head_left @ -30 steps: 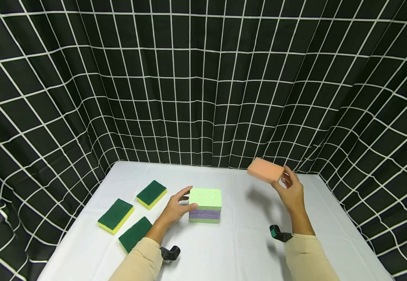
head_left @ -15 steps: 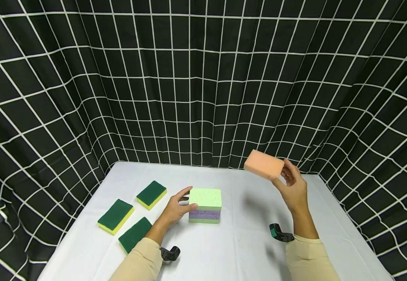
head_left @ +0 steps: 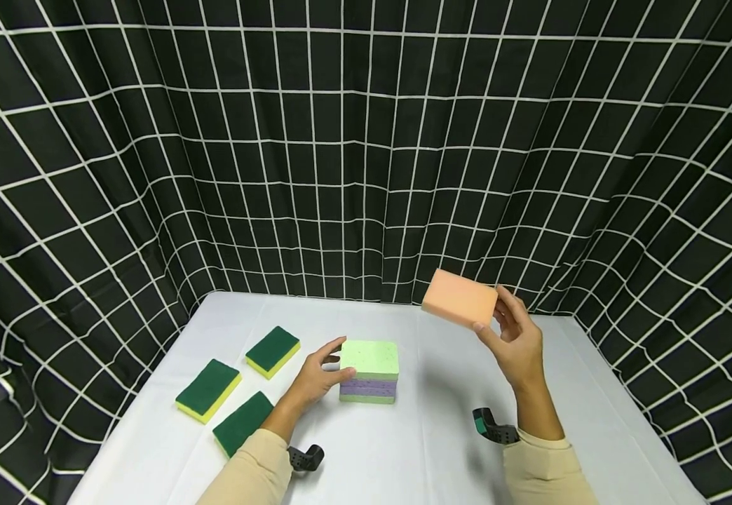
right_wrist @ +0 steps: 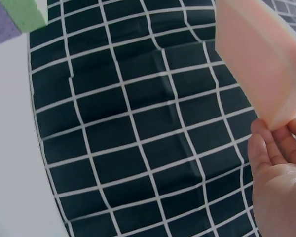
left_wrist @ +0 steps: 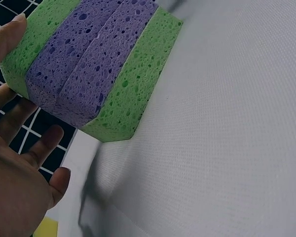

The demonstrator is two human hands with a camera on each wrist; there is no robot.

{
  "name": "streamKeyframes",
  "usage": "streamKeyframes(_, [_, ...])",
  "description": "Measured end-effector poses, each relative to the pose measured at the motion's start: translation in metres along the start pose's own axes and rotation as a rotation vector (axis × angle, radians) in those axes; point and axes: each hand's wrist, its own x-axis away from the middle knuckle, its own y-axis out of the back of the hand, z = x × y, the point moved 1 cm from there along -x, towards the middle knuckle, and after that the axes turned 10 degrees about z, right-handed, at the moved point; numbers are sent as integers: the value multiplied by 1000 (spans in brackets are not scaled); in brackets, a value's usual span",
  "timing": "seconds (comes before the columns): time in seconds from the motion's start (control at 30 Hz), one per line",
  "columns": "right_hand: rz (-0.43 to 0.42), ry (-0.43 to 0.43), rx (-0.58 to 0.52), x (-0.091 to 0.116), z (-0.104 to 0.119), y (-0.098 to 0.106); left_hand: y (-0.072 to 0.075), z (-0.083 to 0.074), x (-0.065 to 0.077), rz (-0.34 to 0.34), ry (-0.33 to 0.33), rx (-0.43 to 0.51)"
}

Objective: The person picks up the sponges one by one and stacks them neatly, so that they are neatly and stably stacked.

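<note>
An orange sponge is held up off the table, tilted, at the right in the head view. My right hand pinches it by its right end between thumb and fingers. Mid-table stands a neat stack: a light green sponge on top, two purple sponges in the middle and another green sponge at the bottom. My left hand grips the left end of the top green sponge, thumb on its near side. In the left wrist view, the lower fingers hang beside the stack.
Several green-and-yellow scouring sponges lie green side up at the left, one partly behind the left forearm. White cloth covers the table. A black curtain with a white grid surrounds its back and sides.
My right hand has carried the orange sponge up and then leftward, closer to the stack. The left hand and the stack have stayed in place.
</note>
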Motion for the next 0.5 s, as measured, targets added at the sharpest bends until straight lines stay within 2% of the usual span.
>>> streamKeyframes(0.2, [52, 30, -25, 1, 3, -12, -1, -3, 2, 15, 6, 15])
streamKeyframes(0.37, [80, 65, -53, 1, 3, -21, 0, -24, 10, 40, 5, 9])
streamKeyframes(0.5, [94, 47, -46, 3, 2, -30, -1, -35, 14, 47, 8, -4])
